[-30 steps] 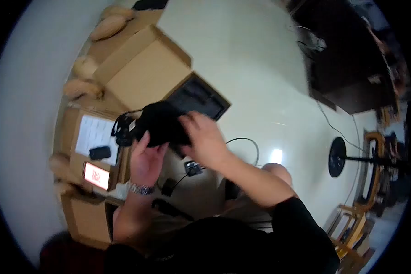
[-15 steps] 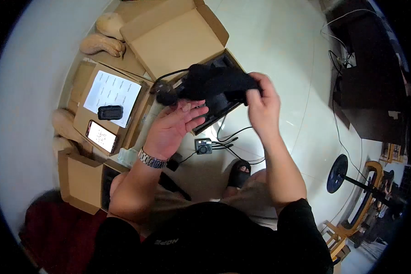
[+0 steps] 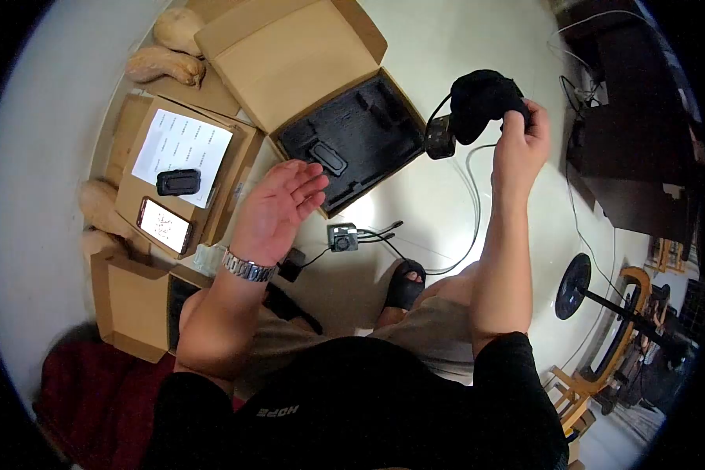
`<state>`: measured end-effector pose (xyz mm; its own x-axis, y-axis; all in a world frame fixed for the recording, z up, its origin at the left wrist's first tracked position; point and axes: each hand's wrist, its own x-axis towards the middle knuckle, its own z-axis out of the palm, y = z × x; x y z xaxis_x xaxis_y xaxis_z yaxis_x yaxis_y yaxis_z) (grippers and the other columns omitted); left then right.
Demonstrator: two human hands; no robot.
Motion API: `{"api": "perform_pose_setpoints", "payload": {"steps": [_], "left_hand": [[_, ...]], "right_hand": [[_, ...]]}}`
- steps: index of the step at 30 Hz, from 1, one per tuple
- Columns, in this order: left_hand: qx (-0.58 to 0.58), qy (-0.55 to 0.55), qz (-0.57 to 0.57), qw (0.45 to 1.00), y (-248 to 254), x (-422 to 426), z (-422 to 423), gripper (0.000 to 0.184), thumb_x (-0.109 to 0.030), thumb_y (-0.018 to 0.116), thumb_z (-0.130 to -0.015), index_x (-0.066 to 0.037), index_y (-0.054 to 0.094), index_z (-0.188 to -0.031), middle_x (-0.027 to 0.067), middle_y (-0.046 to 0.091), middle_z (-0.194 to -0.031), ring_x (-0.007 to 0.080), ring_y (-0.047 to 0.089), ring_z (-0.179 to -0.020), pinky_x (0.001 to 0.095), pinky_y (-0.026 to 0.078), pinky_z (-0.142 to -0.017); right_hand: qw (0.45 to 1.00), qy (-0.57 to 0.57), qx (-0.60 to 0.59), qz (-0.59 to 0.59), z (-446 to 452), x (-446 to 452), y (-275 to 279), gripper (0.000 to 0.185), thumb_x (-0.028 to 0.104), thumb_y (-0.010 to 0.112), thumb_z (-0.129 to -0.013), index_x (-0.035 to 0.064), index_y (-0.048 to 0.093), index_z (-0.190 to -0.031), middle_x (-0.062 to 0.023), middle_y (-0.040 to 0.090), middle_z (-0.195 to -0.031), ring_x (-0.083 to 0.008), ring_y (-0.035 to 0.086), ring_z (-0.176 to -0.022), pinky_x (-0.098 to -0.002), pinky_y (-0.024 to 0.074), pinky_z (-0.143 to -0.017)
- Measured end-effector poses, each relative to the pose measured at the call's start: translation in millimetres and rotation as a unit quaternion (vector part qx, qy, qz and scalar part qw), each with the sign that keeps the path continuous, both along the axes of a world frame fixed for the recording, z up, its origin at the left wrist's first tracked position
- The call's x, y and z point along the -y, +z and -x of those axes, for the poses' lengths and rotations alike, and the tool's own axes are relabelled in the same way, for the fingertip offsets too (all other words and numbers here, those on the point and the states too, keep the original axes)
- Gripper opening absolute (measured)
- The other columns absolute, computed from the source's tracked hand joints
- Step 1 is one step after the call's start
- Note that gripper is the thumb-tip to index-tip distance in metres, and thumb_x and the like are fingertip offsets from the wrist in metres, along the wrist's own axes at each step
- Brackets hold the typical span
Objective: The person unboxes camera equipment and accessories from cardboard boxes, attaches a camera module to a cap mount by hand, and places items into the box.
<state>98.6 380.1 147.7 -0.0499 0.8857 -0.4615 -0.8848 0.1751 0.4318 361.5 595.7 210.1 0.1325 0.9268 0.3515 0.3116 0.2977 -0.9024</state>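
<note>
My right hand [image 3: 521,141] grips the edge of a soft black cloth piece [image 3: 482,98], shaped somewhat like a cap, above the floor to the right of the open carton. From it hangs a small dark boxy device [image 3: 440,139] with a black cable. My left hand [image 3: 286,196], wearing a metal watch [image 3: 249,266], is open and holds nothing. Its fingers are by the near left edge of the open cardboard box [image 3: 290,63], whose black foam insert [image 3: 368,145] has cut-out recesses. On the floor below sits a small camera-like device [image 3: 342,237] with cables.
At left, a closed carton carries a printed sheet [image 3: 182,145], a black oblong case [image 3: 178,182] and a lit phone [image 3: 164,225]. Gourds [image 3: 164,66] lie beside the wall. A smaller open box [image 3: 133,301] stands near my left leg. A round-based stand [image 3: 573,286] is at right.
My right hand has lifted the black cloth piece away from above the box to the right, uncovering the foam insert. My left hand has shifted slightly left, apart from the cloth.
</note>
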Motion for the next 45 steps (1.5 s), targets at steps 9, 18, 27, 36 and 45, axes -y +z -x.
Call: {"api": "perform_pose_setpoints", "payload": {"steps": [9, 18, 27, 36, 45], "left_hand": [[-0.006, 0.02, 0.036, 0.999, 14, 3, -2, 0.024, -0.022, 0.05, -0.102, -0.004, 0.062, -0.112, 0.0121, 0.067, -0.115, 0.0249, 0.062, -0.108, 0.0385, 0.051, -0.096], [-0.015, 0.046, 0.06, 0.997, 12, 8, 1, 0.023, -0.023, 0.054, -0.1, -0.003, 0.062, -0.108, 0.0092, 0.067, -0.109, 0.0224, 0.063, -0.101, 0.0361, 0.051, -0.09], [-0.02, 0.087, 0.078, 0.993, 20, 15, 8, 0.022, -0.022, 0.055, -0.098, -0.004, 0.063, -0.108, 0.0083, 0.067, -0.106, 0.0212, 0.062, -0.098, 0.0344, 0.05, -0.088], [-0.019, 0.108, 0.101, 0.989, 13, 15, 21, 0.02, -0.021, 0.055, -0.099, -0.004, 0.061, -0.106, 0.0084, 0.067, -0.105, 0.0209, 0.061, -0.096, 0.0342, 0.05, -0.087], [-0.019, 0.126, 0.114, 0.985, 2, 16, 33, 0.016, -0.02, 0.057, -0.097, -0.005, 0.062, -0.104, 0.0082, 0.067, -0.105, 0.0214, 0.062, -0.095, 0.0341, 0.05, -0.086]], "right_hand": [[0.987, -0.008, 0.152, 0.047, 2, 1, -8, 0.026, 0.013, 0.067, -0.079, -0.0002, 0.065, -0.101, -0.0115, 0.067, -0.085, -0.0186, 0.063, -0.073, -0.0301, 0.0509, -0.07], [0.897, 0.126, 0.418, 0.065, 17, 15, -28, 0.037, 0.019, 0.074, -0.072, 0.0042, 0.067, -0.105, -0.018, 0.069, -0.097, -0.0352, 0.068, -0.089, -0.0434, 0.0539, -0.081], [0.824, 0.146, 0.532, 0.127, 31, 16, -64, 0.04, 0.024, 0.074, -0.072, 0.0092, 0.07, -0.109, -0.0158, 0.069, -0.104, -0.0337, 0.068, -0.097, -0.0473, 0.052, -0.086], [0.765, 0.156, 0.609, 0.141, 45, 20, -87, 0.04, 0.027, 0.076, -0.073, 0.0101, 0.068, -0.109, -0.0147, 0.069, -0.103, -0.0334, 0.067, -0.099, -0.0492, 0.0515, -0.086], [0.735, 0.167, 0.639, 0.15, 58, 19, -96, 0.043, 0.028, 0.077, -0.075, 0.0089, 0.065, -0.111, -0.0148, 0.067, -0.108, -0.0331, 0.066, -0.103, -0.0506, 0.0504, -0.088]]}}
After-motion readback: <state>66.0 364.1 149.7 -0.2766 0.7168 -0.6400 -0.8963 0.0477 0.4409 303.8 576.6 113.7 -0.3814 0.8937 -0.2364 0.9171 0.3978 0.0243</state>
